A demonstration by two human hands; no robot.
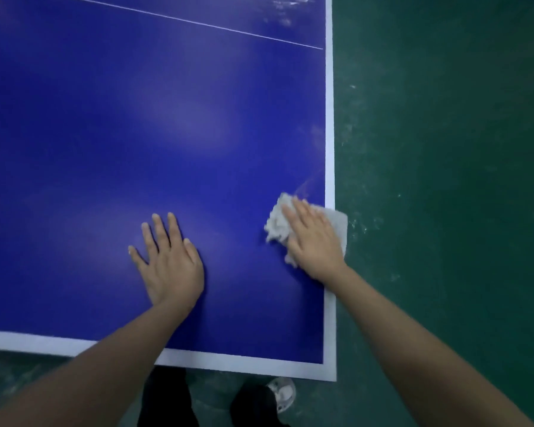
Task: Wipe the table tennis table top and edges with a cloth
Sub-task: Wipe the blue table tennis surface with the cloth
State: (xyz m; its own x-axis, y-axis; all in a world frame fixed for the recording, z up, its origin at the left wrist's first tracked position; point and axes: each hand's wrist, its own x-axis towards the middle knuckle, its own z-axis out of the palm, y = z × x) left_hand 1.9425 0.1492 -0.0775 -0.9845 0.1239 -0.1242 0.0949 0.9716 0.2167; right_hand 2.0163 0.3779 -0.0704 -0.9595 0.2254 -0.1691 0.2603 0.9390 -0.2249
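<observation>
Nearest the person, a shoe (281,392) stands on the green floor (444,180), just outside the near right corner of the table tennis table (136,118). Past the white band along the near edge (228,362), the left hand (170,260) lies flat on the blue top with its fingers spread and straight, holding nothing; it looks like a brace for leaning in. To its right, at the right edge, the right hand (313,238) presses a crumpled whitish cloth (276,224) down with straight fingers, not curled round it. The cloth lies across the white side band (330,118), and one corner hangs over the edge. A faint damp streak (309,183) runs up from it. Farther off, a thin white line (198,23) crosses the top, and pale smudges (285,10) sit near the far right edge, not yet wiped. Since the cloth is only pinned under a flat palm, an outward stroke could carry it over the edge and onto the floor. Bunched as it is, it may smear rather than lift the dirt. The bracing left hand may leave prints on the top, and the far smudges could be missed.
</observation>
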